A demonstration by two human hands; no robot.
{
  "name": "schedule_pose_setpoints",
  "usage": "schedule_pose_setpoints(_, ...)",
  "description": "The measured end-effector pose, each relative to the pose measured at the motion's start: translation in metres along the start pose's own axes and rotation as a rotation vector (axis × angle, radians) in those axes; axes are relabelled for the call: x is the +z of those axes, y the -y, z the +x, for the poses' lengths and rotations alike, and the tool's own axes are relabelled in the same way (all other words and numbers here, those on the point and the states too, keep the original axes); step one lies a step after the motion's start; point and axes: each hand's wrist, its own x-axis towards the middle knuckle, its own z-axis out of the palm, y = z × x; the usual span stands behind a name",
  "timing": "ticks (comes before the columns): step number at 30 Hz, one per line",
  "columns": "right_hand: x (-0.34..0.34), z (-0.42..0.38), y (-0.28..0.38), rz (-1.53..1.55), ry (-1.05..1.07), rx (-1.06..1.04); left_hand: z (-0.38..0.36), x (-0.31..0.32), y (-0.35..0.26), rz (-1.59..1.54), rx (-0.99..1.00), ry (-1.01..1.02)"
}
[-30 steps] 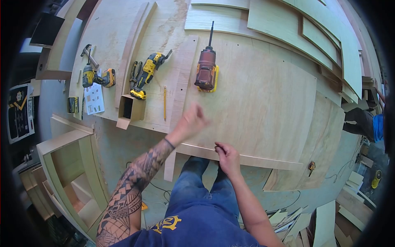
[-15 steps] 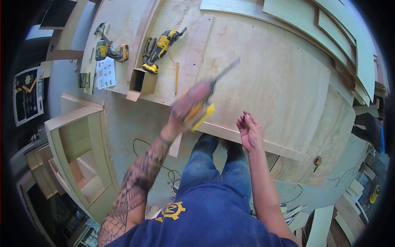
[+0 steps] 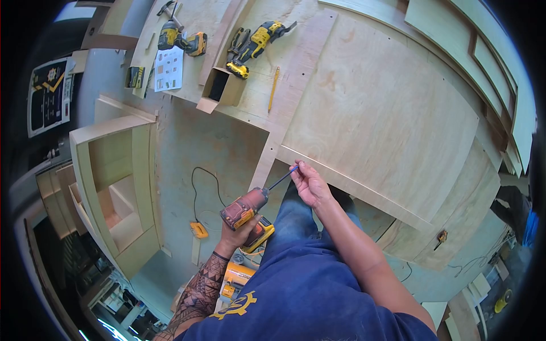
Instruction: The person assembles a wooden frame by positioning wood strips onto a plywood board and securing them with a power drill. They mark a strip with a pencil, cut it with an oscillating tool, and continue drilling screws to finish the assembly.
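A cordless drill, red-brown with a yellow-and-black battery, is gripped in my left hand over the gap beside the bench. From its chuck a long, thin driver bit points up and to the right. My right hand pinches at the tip of that bit, thumb and fingertips together. Whatever small piece they may hold there is hidden. Just beyond my right fingers runs the front edge strip of a large plywood panel.
On the bench lie a pencil, an oscillating multi-tool, an open cardboard box, another drill and a hammer. A wooden cabinet frame stands at left. Plywood sheets are stacked at far right. A cord crosses the floor.
The drill has come down and back from over the panel, towards my body. My right hand has moved left to meet the bit's tip. The view has shifted.
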Motion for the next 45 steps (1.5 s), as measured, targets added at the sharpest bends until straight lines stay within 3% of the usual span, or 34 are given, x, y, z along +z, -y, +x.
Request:
schedule_pose_setpoints(6, -0.001, 0.006, -0.006, -0.065, 0.003, -0.004, -0.003, 0.004, 0.005, -0.065, -0.062, -0.066)
schedule_pose_setpoints(8, -0.002, 0.010, -0.009, -0.071, 0.017, 0.009, -0.004, 0.002, 0.001, -0.103, -0.190, -0.059)
schedule_pose_setpoints(11, -0.003, 0.012, -0.009, -0.070, 0.042, 0.031, -0.003, -0.002, 0.004, -0.102, -0.231, -0.050)
schedule_pose_setpoints(15, -0.007, 0.020, -0.011, -0.106, 0.050, 0.076, 0.003, -0.005, -0.011, -0.066, -0.123, -0.058)
schedule_pose_setpoints(17, -0.009, 0.030, -0.018, -0.096, 0.059, 0.081, 0.007, -0.005, -0.021, 0.057, -0.043, -0.083)
schedule_pose_setpoints(24, -0.002, 0.059, -0.049, -0.117, -0.006, 0.060, 0.026, 0.005, -0.056, 0.208, -0.054, -0.048)
schedule_pose_setpoints(31, 0.002, 0.062, -0.047, -0.122, -0.035, 0.037, 0.042, 0.012, -0.101, 0.429, -0.201, 0.056)
schedule_pose_setpoints(33, 0.003, 0.058, -0.041, -0.440, -0.182, 0.012, 0.047, 0.015, -0.106, 0.452, -0.220, 0.062)
schedule_pose_setpoints(34, 0.009, 0.043, -0.035, -0.430, -0.182, 0.014, 0.049, 0.016, -0.107, 0.453, -0.196, 0.055)
schedule_pose_setpoints(36, 0.025, 0.007, -0.015, -1.825, -0.261, -0.957, 0.051, 0.015, -0.114, 0.459, -0.172, 0.045)
schedule_pose_setpoints(37, 0.018, 0.005, -0.008, -1.821, -0.261, -0.958, 0.053, 0.015, -0.119, 0.470, -0.187, 0.046)
schedule_pose_setpoints(40, -0.005, 0.015, 0.021, -2.224, -0.029, -1.059, 0.054, 0.014, -0.118, 0.484, -0.179, 0.046)
schedule_pose_setpoints(45, -0.019, 0.031, 0.028, -2.288, 0.082, -1.150, 0.050, 0.016, -0.116, 0.428, -0.135, -0.012)
